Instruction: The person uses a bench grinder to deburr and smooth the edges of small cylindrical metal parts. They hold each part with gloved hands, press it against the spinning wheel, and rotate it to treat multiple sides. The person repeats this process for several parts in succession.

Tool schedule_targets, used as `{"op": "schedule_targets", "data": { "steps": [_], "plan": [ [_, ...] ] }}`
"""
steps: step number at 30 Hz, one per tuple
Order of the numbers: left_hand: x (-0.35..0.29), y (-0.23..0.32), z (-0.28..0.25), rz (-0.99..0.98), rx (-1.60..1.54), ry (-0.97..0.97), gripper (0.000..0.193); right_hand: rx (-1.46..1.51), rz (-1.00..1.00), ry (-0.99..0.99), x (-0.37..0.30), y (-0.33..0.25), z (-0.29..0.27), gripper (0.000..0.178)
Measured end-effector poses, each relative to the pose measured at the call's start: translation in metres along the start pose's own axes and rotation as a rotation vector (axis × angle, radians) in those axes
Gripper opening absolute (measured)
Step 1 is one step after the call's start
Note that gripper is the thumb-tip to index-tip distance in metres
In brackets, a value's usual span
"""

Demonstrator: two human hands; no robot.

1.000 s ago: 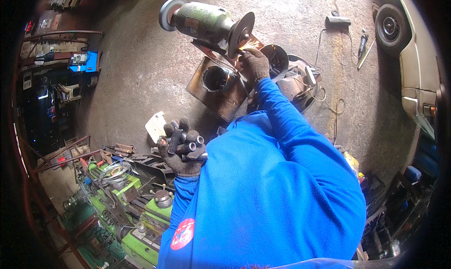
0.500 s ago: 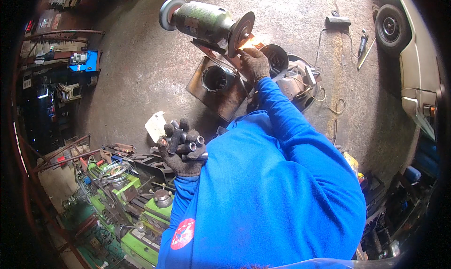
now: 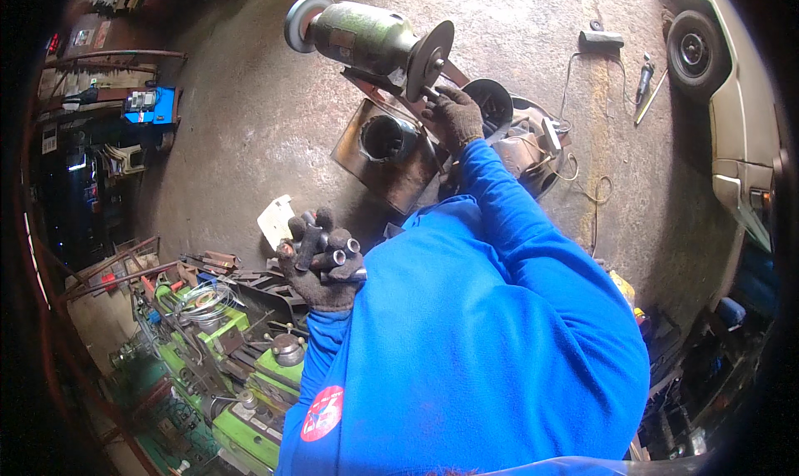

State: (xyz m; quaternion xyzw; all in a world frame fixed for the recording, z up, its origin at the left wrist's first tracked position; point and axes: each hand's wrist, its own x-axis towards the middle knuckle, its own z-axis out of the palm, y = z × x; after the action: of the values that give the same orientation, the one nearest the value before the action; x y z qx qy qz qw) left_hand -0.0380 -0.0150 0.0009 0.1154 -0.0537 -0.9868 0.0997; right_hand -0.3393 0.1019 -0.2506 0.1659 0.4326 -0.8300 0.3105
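My right hand (image 3: 454, 116), in a dark knit work glove, pinches a short metal tube (image 3: 430, 92) beside the wheel of a bench grinder (image 3: 366, 37). Close to the tube stands the grinder's dark right-hand disc (image 3: 430, 60); whether they touch I cannot tell. No sparks show. On the grinder's other end is a grey wheel (image 3: 305, 23). Lower left, my gloved left hand (image 3: 320, 268) is palm up, fingers curled round several short metal tubes (image 3: 331, 258), some with their open ends facing right.
Below the grinder sits a rusty metal box with a round pipe opening (image 3: 384, 138). A round bin of scrap metal (image 3: 524, 147) stands by my right forearm. Green lathe machinery (image 3: 250, 409) fills the lower left. A parked vehicle (image 3: 732, 101) is at right, with an angle grinder (image 3: 645, 78) on the floor.
The sparks at the disc are gone. My right hand has drawn back slightly down and right from the wheel, the tube's end now showing. My left hand has barely moved.
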Motion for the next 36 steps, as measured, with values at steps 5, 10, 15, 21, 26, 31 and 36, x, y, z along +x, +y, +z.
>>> {"op": "schedule_targets", "data": {
  "steps": [5,10,15,21,26,31,36],
  "plan": [
    [-0.002,-0.002,0.003,0.034,0.029,-0.002,0.053,0.001,0.05,0.036,-0.005,-0.006,0.005,0.031],
    [-0.005,0.0,-0.001,0.069,0.05,0.036,0.054,-0.134,0.062,0.027,0.004,-0.003,0.001,0.032],
    [-0.008,0.005,-0.009,0.04,0.031,0.029,0.054,-0.222,0.053,0.096,0.002,-0.009,0.01,0.03],
    [-0.004,0.004,-0.006,-0.008,-0.004,-0.031,0.054,-0.402,-0.005,0.078,-0.016,-0.028,0.024,0.026],
    [-0.002,-0.003,0.0,0.05,0.035,0.028,0.062,-0.442,-0.013,0.042,-0.013,-0.024,0.023,0.026],
    [-0.003,0.003,-0.007,-0.022,0.018,0.074,0.076,-0.518,-0.091,0.033,0.005,-0.01,0.007,0.026],
    [0.0,0.004,-0.008,-0.075,-0.038,0.065,0.061,-0.567,-0.134,-0.009,-0.004,-0.021,0.013,0.028]
  ]
}}
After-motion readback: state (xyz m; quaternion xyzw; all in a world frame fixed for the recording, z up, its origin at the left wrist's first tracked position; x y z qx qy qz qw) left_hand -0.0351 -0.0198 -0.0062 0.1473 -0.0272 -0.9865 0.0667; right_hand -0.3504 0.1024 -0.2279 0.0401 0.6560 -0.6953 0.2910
